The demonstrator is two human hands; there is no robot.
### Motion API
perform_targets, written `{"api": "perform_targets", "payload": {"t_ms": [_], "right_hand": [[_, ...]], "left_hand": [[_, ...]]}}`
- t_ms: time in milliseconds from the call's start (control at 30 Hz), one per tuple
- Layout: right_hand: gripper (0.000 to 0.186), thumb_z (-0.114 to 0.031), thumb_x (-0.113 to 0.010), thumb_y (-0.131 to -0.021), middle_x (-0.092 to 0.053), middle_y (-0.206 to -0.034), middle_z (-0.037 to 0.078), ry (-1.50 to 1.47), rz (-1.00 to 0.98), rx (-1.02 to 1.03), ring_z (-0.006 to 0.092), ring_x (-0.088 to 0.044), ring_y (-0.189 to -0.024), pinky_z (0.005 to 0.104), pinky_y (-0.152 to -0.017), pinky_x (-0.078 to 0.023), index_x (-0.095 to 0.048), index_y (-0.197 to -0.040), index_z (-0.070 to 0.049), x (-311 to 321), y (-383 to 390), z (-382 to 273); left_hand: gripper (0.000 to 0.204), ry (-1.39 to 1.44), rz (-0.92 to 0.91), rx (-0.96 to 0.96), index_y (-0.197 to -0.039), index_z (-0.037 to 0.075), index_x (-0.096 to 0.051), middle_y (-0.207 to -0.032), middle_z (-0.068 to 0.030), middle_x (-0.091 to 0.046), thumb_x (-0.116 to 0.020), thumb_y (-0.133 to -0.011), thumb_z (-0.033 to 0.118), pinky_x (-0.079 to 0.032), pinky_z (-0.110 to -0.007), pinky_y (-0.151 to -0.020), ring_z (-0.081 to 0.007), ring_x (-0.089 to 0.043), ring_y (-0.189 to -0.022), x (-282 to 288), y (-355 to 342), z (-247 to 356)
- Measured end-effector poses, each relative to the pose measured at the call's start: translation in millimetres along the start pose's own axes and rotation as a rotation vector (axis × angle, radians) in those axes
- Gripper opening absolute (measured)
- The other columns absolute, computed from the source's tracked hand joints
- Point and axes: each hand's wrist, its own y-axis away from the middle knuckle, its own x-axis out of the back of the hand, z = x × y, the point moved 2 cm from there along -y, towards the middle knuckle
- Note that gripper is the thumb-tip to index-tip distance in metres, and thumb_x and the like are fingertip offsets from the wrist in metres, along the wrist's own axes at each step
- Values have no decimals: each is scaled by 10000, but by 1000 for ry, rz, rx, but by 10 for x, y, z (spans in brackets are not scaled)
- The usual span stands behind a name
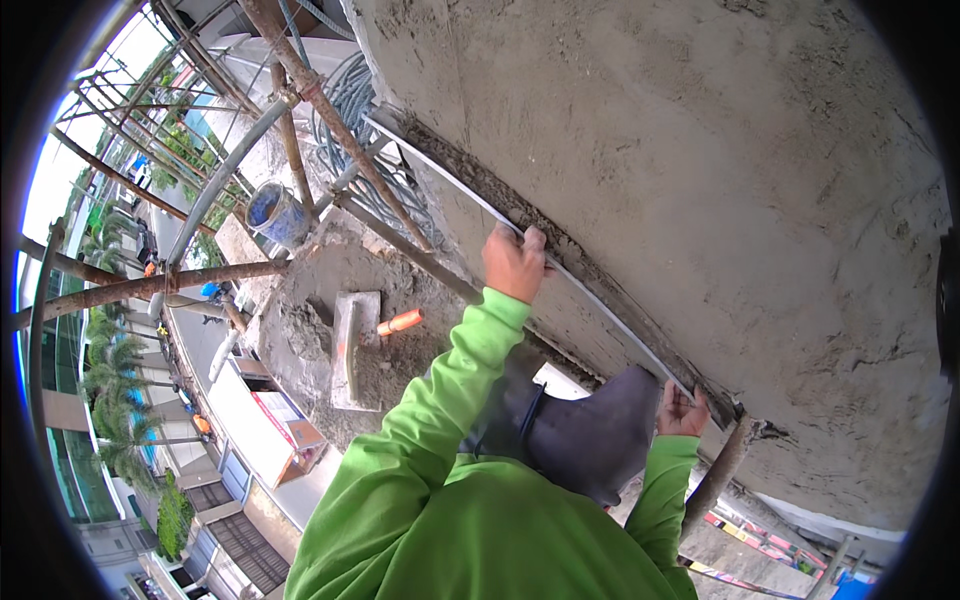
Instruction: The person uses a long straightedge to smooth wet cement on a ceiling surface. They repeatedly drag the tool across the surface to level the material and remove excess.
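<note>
A long, thin, pale straightedge (pixel 450 178) lies slantwise along the lower edge of a grey plastered wall (pixel 680 170). Wet mortar (pixel 470 165) runs in a band on its wall side. Near its middle, my left hand (pixel 515 264) is closed around it, fingers curled over the edge. Closer to its lower right end, my right hand (pixel 682 411) pinches it between thumb and fingers. On the mortar-covered board to my left rest a flat plastering trowel (pixel 355 350) and an orange-handled tool (pixel 401 322), whose working end is hidden in the mortar.
Scaffold poles (pixel 350 150) cross on the left, and another pole (pixel 718 475) stands beside my right hand. A mortar-stained bucket (pixel 277 215) sits past the mortar board (pixel 300 275). Coiled rope (pixel 350 100) hangs near the wall's corner. A street (pixel 200 345) lies far below.
</note>
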Motion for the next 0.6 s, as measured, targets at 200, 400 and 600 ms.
{"api": "perform_targets", "payload": {"t_ms": [200, 400, 600], "right_hand": [[245, -116, -461, -837, -531, -1018, 170, -85, -166, -71, 276, -519, -974, 392, -864, -444, -466, -1039, 21, -643, 584, 194], [227, -149, -490, -842, -546, -980, 149, -22, -325, -158, 244, -542, -920, 378, -859, -452, -474, -999, 14, -1054, 959, 407], [229, -212, -509, -813, -550, -912, 139, 154, -388, -170, 307, -547, -879, 431, -810, -452, -483, -949, -30, -813, 1048, -8]], "left_hand": [[161, 24, -50, -307, -770, -95, -485, -636, -112, -528, -468, -775, 65, -508, -249, -382, -164, -556, -461, 116, -222, 1012], [188, 55, -17, -275, -738, -119, -490, -596, -129, -534, -521, -756, 65, -497, -257, -360, -174, -552, -446, 414, -640, 1396], [199, 60, 212, -67, -797, -45, -510, -666, -96, -523, -520, -791, 153, -491, -253, -424, -158, -516, -511, 1179, -480, 992]]}}
